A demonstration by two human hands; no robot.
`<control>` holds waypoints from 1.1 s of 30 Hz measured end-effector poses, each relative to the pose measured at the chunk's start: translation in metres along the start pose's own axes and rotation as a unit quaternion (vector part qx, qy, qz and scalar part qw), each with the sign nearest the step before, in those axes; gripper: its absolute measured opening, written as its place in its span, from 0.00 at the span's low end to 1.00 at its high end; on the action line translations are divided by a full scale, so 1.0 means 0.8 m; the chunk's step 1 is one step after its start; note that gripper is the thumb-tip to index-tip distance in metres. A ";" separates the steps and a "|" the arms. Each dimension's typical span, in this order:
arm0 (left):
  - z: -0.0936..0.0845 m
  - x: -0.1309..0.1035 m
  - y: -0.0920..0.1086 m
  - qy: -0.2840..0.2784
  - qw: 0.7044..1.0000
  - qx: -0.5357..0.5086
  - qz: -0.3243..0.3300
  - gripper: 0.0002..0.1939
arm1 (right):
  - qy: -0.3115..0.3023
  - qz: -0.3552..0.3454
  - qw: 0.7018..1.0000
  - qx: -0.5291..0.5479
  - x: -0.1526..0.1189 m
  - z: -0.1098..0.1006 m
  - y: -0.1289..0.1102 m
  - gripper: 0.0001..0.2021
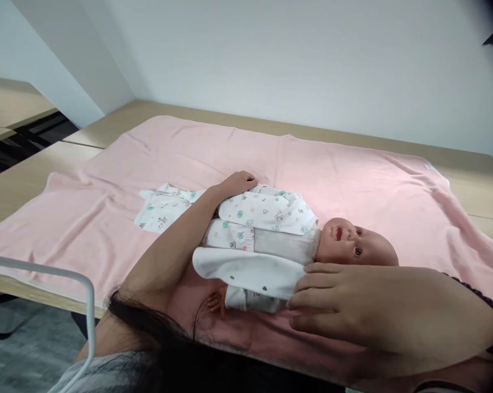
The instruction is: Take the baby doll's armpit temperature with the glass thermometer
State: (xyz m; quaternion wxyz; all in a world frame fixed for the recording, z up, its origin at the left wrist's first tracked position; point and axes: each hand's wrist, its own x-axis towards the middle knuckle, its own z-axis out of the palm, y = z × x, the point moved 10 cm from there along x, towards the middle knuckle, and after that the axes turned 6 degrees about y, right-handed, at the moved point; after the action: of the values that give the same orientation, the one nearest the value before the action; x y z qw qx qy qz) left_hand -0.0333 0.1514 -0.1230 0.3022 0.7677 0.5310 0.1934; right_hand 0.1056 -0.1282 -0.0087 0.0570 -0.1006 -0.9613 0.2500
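Note:
A baby doll (356, 241) lies on its back with its head toward the right. Its white printed shirt (266, 213) is open at the front, showing a pale grey cloth torso (285, 244). At the near flap, my right hand (344, 305) has its fingers together over the edge; the thumb is hidden. Across the doll's lower body reaches my left arm. Curled at the far side of the shirt is my left hand (240, 183), and whatever its fingers hold is hidden. White printed pants (160, 210) cover the legs. One doll hand (217, 300) shows below the near sleeve.
A pink blanket (205, 147), wrinkled at the sides, lies under the doll on a wooden table (82, 155). Behind the table is a white wall. A white metal bar (88, 295) stands at the near left. Dark hair (168, 338) hangs into the lower view.

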 end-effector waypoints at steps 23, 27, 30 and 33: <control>0.004 -0.001 -0.014 -0.007 0.999 -0.031 -0.033 0.19 | -0.054 0.160 0.985 -0.046 -0.025 -0.033 0.144 0.21; 0.004 0.001 -0.015 -0.005 0.999 -0.028 -0.032 0.19 | -0.029 0.152 0.987 -0.045 -0.021 -0.036 0.141 0.24; 0.004 0.001 -0.013 -0.003 0.999 -0.027 -0.030 0.19 | -0.014 0.167 0.985 -0.044 -0.022 -0.040 0.147 0.29; 0.004 -0.002 -0.009 -0.010 0.999 -0.030 -0.030 0.19 | 0.014 0.181 0.983 -0.039 -0.023 -0.055 0.157 0.31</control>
State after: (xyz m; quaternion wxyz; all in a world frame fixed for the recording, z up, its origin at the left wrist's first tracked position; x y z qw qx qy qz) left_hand -0.0369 0.1511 -0.1300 0.3361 0.7442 0.5443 0.1925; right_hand 0.1512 -0.0044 -0.0337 0.0203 -0.2786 -0.9354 0.2167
